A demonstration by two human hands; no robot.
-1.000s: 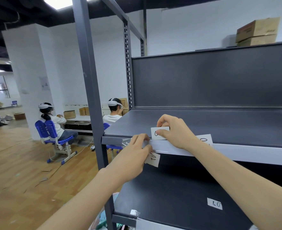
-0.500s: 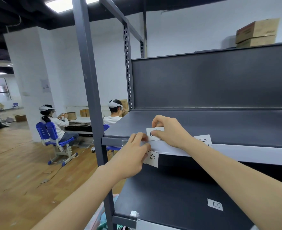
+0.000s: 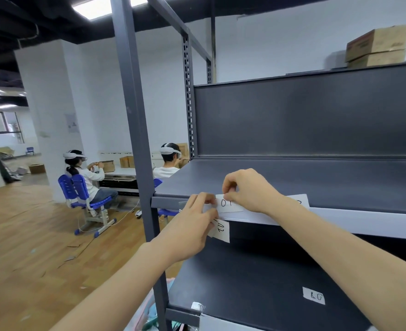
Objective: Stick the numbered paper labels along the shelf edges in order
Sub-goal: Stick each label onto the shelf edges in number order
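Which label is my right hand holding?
The 01 label at the upper shelf edge; the 02 label hangs from the left hand, another label lies on the lower shelf.

Handwritten "01" on white paper label (image 3: 228, 203) against the upper shelf edge (image 3: 168, 202), "02" on second label (image 3: 221, 230) hanging beneath the left hand (image 3: 187, 228), upside-down digits, seemingly "03", on third label (image 3: 313, 295) lying on lower shelf (image 3: 257, 295)
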